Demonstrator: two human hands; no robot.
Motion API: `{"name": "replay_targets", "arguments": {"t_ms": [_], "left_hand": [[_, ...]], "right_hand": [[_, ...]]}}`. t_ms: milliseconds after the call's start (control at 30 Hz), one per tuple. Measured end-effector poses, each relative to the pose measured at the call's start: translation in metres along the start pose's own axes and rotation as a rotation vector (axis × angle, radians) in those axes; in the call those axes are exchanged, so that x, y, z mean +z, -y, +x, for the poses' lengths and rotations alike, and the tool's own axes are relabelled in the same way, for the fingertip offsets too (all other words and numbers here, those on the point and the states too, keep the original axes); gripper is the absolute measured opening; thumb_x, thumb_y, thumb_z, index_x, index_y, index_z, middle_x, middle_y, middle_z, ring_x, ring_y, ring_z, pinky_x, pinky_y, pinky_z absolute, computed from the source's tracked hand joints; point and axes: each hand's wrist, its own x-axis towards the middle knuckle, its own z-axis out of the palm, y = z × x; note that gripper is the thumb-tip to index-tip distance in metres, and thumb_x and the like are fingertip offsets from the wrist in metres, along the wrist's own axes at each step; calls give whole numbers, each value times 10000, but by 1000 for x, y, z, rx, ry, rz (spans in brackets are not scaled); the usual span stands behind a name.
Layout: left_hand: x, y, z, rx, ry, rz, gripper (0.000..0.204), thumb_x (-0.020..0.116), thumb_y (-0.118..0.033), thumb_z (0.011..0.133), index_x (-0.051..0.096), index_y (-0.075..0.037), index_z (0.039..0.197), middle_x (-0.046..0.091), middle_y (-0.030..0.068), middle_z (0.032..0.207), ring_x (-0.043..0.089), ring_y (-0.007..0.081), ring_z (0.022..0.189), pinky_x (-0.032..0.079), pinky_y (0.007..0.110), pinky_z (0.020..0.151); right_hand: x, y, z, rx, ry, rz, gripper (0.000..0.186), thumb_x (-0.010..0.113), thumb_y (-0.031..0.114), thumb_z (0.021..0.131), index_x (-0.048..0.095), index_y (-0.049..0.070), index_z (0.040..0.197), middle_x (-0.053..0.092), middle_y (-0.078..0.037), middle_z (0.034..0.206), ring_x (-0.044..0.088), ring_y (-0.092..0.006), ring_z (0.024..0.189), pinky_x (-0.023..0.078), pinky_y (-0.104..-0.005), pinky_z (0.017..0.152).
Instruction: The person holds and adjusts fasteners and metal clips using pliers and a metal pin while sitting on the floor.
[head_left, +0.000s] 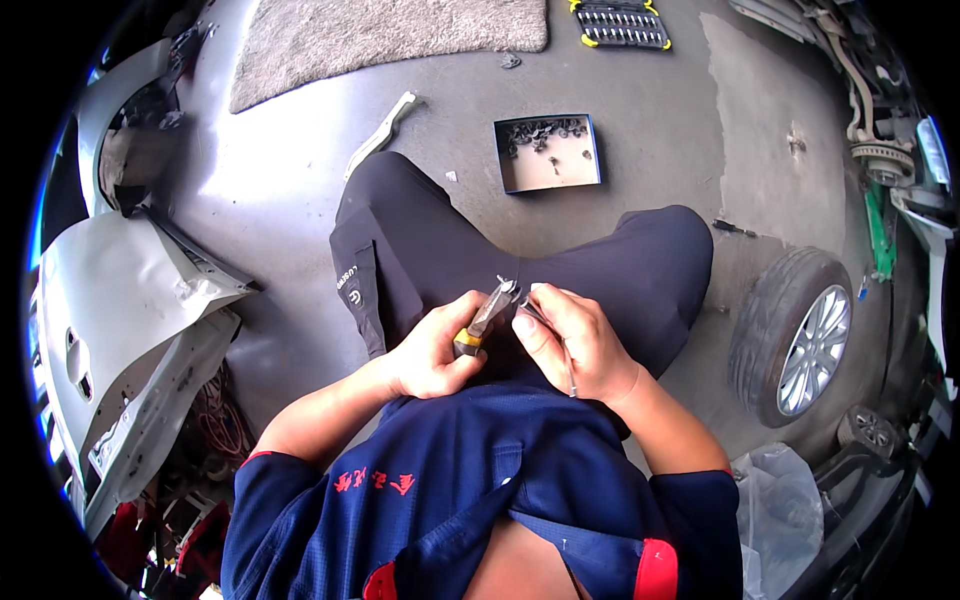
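Observation:
My left hand [437, 347] is closed around pliers [491, 311] with a yellow and black handle, their jaws pointing away from me. Close beside it, my right hand [585, 345] pinches a thin metal rod [571, 376], whose lower end sticks out below the fingers. Its upper part is mostly covered by the fingers and thumb. A small piece shows at the plier jaws, too small to name. Both hands are above my lap, between my spread knees. I cannot tell whether the rod touches the pliers.
Past my knees, an open shallow box [570, 178] holds several small dark pieces. Beyond lie a socket set [622, 24] and a shaggy mat [390, 40]. A pale strip [380, 135] lies by my left knee. Car panels [130, 300] stand left; a wheel [795, 340] stands right.

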Motion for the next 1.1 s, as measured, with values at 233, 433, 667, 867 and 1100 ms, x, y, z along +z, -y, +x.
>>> {"name": "replay_targets", "arguments": {"t_ms": [233, 433, 667, 867, 1100], "left_hand": [[-2, 2, -2, -24, -19, -6, 420, 627, -26, 828, 541, -8, 1238, 640, 155, 1051, 645, 280, 987, 526, 403, 930], [-3, 5, -1, 55, 6, 0, 412, 628, -13, 845, 521, -16, 1243, 586, 107, 1024, 578, 231, 935, 501, 381, 883], [-4, -9, -3, 42, -6, 17, 410, 619, -10, 866, 499, -7, 1258, 593, 117, 1038, 587, 249, 944, 503, 382, 893], [-2, -9, -7, -13, -9, 11, 512, 606, 4, 869, 475, 21, 1363, 609, 139, 1108, 605, 262, 1029, 499, 387, 962], [0, -12, -9, 64, -50, 87, 727, 570, -9, 853, 381, 53, 1552, 633, 240, 1306, 637, 376, 1248, 486, 439, 1117]], "right_hand": [[-4, 7, 7, -112, -25, -386, 184, 669, 167, 1027, 573, 42, 932, 625, -150, 788, 639, -384, 743, 529, -480, 695], [5, -3, 7, -159, -259, -150, 294, 807, 58, 911, 666, 13, 1165, 719, -126, 971, 710, -323, 849, 582, -408, 765], [-5, -5, 20, -389, -271, -390, 329, 888, 71, 830, 748, 70, 1128, 711, -79, 984, 701, -238, 829, 548, -358, 740], [-4, -6, 20, -487, -324, -578, 319, 888, 168, 833, 780, 98, 1125, 713, -43, 967, 663, -234, 787, 482, -378, 719], [-1, -5, 19, -512, -366, -597, 266, 876, 136, 826, 786, 70, 1067, 723, -50, 943, 655, -231, 747, 483, -368, 695]]}}
